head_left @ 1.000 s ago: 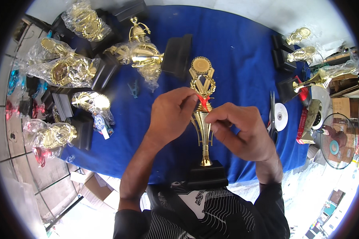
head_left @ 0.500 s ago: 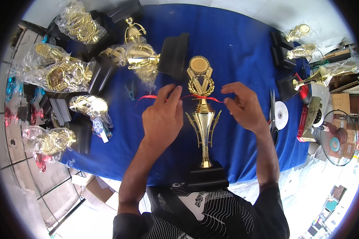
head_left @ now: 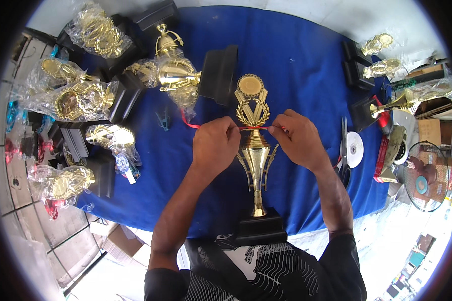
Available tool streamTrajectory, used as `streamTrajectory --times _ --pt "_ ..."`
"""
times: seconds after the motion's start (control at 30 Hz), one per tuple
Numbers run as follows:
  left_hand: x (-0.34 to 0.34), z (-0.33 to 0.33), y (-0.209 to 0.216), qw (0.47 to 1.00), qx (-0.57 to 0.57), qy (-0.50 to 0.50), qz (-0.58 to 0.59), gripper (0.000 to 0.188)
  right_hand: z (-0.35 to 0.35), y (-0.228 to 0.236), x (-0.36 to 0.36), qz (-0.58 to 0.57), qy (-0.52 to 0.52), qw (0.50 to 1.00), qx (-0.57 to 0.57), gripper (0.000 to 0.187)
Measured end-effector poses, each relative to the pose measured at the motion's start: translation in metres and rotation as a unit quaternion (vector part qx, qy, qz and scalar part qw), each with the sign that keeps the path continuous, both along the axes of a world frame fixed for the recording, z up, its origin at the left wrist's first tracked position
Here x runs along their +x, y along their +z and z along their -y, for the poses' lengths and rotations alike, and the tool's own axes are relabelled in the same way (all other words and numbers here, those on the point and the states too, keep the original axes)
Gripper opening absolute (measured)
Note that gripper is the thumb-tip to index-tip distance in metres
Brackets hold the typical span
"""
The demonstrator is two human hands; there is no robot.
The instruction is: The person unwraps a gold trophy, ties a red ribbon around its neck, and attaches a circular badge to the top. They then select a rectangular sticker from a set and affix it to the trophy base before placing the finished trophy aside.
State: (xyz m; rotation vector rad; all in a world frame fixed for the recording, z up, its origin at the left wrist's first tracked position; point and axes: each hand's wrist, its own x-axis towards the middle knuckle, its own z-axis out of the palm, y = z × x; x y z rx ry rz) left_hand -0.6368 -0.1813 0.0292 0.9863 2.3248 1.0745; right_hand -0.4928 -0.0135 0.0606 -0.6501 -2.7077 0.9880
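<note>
A gold trophy [head_left: 257,163] with a black base lies on the blue cloth in front of me, its base toward my body. A red ribbon [head_left: 247,128] crosses the trophy's neck, just below the laurel wreath. My left hand [head_left: 214,143] pinches the ribbon left of the neck, and a loose tail curls out past it. On the other side, my right hand [head_left: 299,136] pinches the ribbon's other end close to the neck. The stretch between both hands looks straight and taut.
Several gold trophies in clear plastic [head_left: 68,100] crowd the left side, with others at the far right. A blue clip [head_left: 163,120] lies left of my hands. Black scissors [head_left: 344,165] and a white ribbon spool [head_left: 354,149] lie to the right, near a fan [head_left: 427,175].
Both hands have closed from a looser pose onto the ribbon's ends. The left moved right, toward the trophy's neck, and the ribbon is now pulled straight.
</note>
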Motion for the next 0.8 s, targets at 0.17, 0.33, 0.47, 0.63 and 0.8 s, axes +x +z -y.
streamTrajectory --times 0.17,0.33,0.47,0.63,0.8 --pt "-0.002 -0.008 -0.010 1.000 -0.022 0.006 -0.011 0.013 -0.004 -0.002 -0.002 -0.061 0.084 0.990 -0.098 0.016" --pt "-0.001 -0.007 0.000 0.998 -0.034 -0.012 -0.053 0.010 -0.005 -0.016 -0.016 -0.054 0.087 0.872 -0.480 0.018" --pt "0.009 0.007 0.017 0.984 -0.006 -0.051 -0.171 0.002 -0.010 -0.019 -0.017 -0.048 0.072 0.852 -0.517 0.017" --pt "0.004 0.006 0.023 0.955 0.075 -0.121 -0.259 0.013 -0.011 -0.018 -0.016 -0.027 0.079 0.864 -0.496 0.013" --pt "0.002 -0.006 0.022 0.934 0.141 -0.149 -0.291 0.021 -0.010 -0.020 -0.020 -0.041 0.046 0.881 -0.469 0.017"
